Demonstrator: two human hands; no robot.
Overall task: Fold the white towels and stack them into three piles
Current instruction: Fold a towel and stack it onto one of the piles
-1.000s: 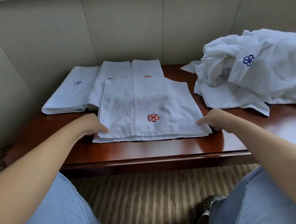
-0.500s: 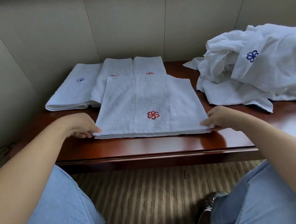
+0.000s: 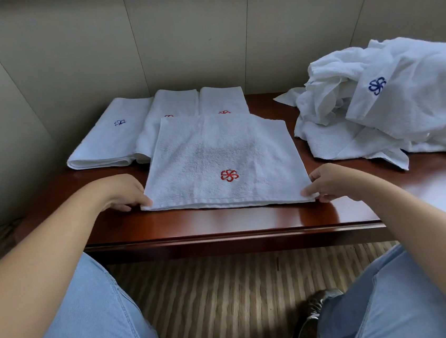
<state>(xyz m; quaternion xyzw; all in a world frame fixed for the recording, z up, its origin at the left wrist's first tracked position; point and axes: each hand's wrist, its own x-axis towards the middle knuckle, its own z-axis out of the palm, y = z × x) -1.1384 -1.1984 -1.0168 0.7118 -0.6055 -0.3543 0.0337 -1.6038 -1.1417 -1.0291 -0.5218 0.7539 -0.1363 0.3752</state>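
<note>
Your left hand (image 3: 119, 192) pinches the near left corner of the half-folded towel (image 3: 223, 160), fingers curled under the hem and thumb on top; your right hand (image 3: 330, 182) pinches the near right corner the same way. That towel lies flat in the centre of the frame, a soft trapezoid of nubbly white terry with a stitched hem along its near edge and a red embroidered flower (image 3: 229, 175) low on its face. Its far edge overlaps two folded towels behind it, the middle folded towel (image 3: 171, 102) and the right folded towel (image 3: 221, 97), each a narrow oblong with a bit of red embroidery showing. Just to their left lies a third folded towel (image 3: 111, 133), thicker, with rounded fold edges and a blue emblem. At the upper right of the frame sits a crumpled heap of unfolded towels (image 3: 391, 101), creased and lumpy, one bearing a blue flower. Everything rests on a glossy reddish-brown wooden table (image 3: 222, 224) whose polish reflects light. Pale smooth wall panels (image 3: 189, 40) rise behind, and ribbed striped flooring (image 3: 224, 300) shows between your denim-clad knees.
</note>
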